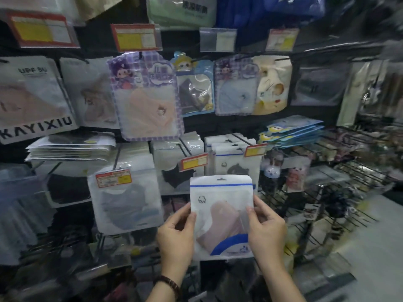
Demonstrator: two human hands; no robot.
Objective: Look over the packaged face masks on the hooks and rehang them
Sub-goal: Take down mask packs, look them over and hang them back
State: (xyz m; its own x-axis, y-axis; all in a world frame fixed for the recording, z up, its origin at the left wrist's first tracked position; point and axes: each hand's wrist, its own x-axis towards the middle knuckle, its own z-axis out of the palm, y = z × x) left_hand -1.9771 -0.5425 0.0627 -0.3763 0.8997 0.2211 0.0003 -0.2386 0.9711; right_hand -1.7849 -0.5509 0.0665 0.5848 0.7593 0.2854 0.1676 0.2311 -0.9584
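- Face-mask packet (221, 212) of glossy white plastic, blue-striped, pink mask inside, held upright in the air
- Left hand (174, 234) and right hand (267, 227) pinch its side edges
- Grey hanging pouch (32, 101) reads "KAYIXIU"

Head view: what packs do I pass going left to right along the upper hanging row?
KAYIXIU pack, purple checked pack with pink mask, blue cartoon pack, purple checked pack with blue mask, yellow cartoon pack, dark mask pack.

Left hand (175, 235), bare forearm behind it, dark reddish-brown wrist band (169, 283) snug around the left wrist, strap glossy with lighter glints, watch or bracelet unclear, right hand (267, 231), bare wrist and forearm
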